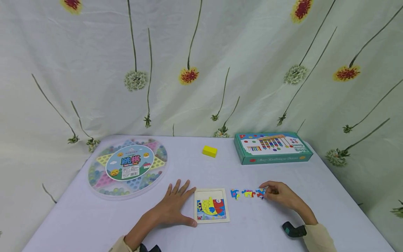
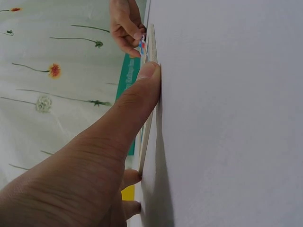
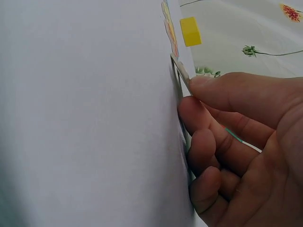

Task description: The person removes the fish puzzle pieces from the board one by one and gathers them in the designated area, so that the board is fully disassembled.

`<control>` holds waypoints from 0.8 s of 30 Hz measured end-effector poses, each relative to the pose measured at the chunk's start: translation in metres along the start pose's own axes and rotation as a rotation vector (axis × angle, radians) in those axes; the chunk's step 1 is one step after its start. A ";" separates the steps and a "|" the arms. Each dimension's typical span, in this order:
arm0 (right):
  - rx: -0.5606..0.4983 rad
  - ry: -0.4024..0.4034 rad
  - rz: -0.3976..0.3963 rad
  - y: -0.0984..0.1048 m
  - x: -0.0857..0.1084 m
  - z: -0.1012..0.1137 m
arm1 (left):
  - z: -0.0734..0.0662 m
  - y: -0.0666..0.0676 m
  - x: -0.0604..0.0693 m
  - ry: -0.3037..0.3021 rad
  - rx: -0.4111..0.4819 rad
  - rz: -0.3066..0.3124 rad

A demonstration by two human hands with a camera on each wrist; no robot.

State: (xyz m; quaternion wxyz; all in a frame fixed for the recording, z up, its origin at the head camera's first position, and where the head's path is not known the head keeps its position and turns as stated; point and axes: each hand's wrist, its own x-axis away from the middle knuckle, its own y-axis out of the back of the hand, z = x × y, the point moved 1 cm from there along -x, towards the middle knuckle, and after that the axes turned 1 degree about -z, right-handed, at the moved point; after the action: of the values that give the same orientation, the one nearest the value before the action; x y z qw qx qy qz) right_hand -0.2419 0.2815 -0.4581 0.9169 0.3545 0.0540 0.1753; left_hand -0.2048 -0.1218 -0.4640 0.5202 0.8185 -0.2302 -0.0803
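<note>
A pale, square puzzle board lies flat on the white table, its yellow-and-red fish picture sitting below a bare strip. The left hand spreads its fingers, thumb touching the board's edge. Beside the board lie two colourful puzzle pieces; past them, the right hand pinches a blue-and-red piece between thumb and fingers.

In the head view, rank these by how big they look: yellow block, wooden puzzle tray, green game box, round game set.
Largest to smallest, as they look:
1. Round game set
2. Green game box
3. Wooden puzzle tray
4. Yellow block
</note>
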 end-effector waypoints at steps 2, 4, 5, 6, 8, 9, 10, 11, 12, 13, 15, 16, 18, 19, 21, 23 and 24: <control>0.014 0.000 0.001 0.000 -0.001 -0.002 | 0.000 0.000 0.000 0.001 -0.001 0.000; 0.025 -0.003 -0.001 0.000 -0.001 -0.002 | 0.000 0.000 0.000 0.002 0.001 0.000; 0.027 -0.003 -0.003 0.000 -0.001 -0.003 | 0.000 -0.001 0.000 0.001 0.002 -0.001; 0.027 -0.001 -0.004 0.000 -0.001 -0.002 | 0.000 -0.001 0.000 0.001 0.000 -0.001; 0.023 -0.007 -0.009 0.000 0.000 -0.001 | 0.000 -0.001 0.000 0.000 -0.001 -0.001; 0.020 -0.009 -0.012 0.000 0.001 0.000 | 0.000 -0.001 0.000 -0.001 -0.001 0.000; 0.017 -0.010 -0.013 0.000 0.001 0.001 | 0.000 -0.001 0.000 -0.002 -0.003 0.000; 0.013 -0.011 -0.014 0.000 0.001 0.002 | 0.000 -0.001 0.000 -0.002 -0.005 0.000; 0.011 -0.016 -0.016 0.000 0.002 0.003 | 0.001 -0.001 0.000 -0.001 -0.006 0.001; 0.008 -0.019 -0.017 0.000 0.002 0.003 | 0.001 -0.001 0.000 -0.001 -0.005 0.001; 0.007 -0.020 -0.017 0.000 0.002 0.004 | 0.001 -0.001 0.000 -0.001 -0.005 0.001; 0.007 -0.021 -0.017 0.000 0.002 0.004 | 0.001 -0.001 0.000 0.000 -0.006 0.001; 0.013 -0.027 -0.021 0.000 0.002 0.003 | 0.001 -0.001 -0.001 0.002 -0.007 0.001; 0.018 -0.032 -0.025 0.000 0.001 0.002 | 0.001 -0.001 -0.001 0.002 -0.007 0.001; 0.035 -0.042 -0.035 0.000 0.000 0.001 | 0.001 -0.001 -0.001 0.004 -0.008 0.003; 0.056 -0.051 -0.053 -0.001 -0.001 0.001 | 0.001 -0.002 -0.001 0.006 -0.006 0.005; 0.067 -0.055 -0.064 -0.001 -0.001 0.001 | 0.001 -0.002 -0.001 0.007 -0.006 0.005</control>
State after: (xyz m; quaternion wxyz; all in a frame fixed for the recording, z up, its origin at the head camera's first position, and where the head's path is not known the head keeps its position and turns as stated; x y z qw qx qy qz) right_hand -0.2422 0.2792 -0.4580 0.9109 0.3876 0.0461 0.1340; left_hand -0.2053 -0.1216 -0.4659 0.5236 0.8166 -0.2305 -0.0769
